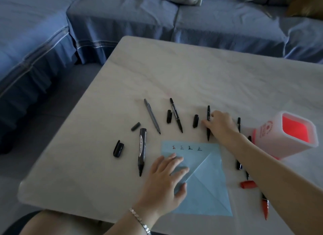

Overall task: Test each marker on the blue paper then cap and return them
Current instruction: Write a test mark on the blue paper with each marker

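Note:
The blue paper (208, 185) lies on the pale table (192, 77), creased, with small test marks along its top edge. My left hand (166, 178) rests flat on the paper's left part, fingers spread. My right hand (221, 125) lies over a thin black marker (208, 112) above the paper, fingers on its barrel. Uncapped markers lie in a fan: a thick black marker (142, 149), a grey pen (152, 115) and a thin black pen (176, 115). Loose caps lie between them (169, 116), (195, 121), (118, 148), (135, 126).
A white pen holder with a red inside (286, 135) lies on its side at the right. A red cap (247, 184), a red marker (265, 206) and black pens (239, 122) sit partly under my right forearm. A blue sofa (122, 21) stands behind the table.

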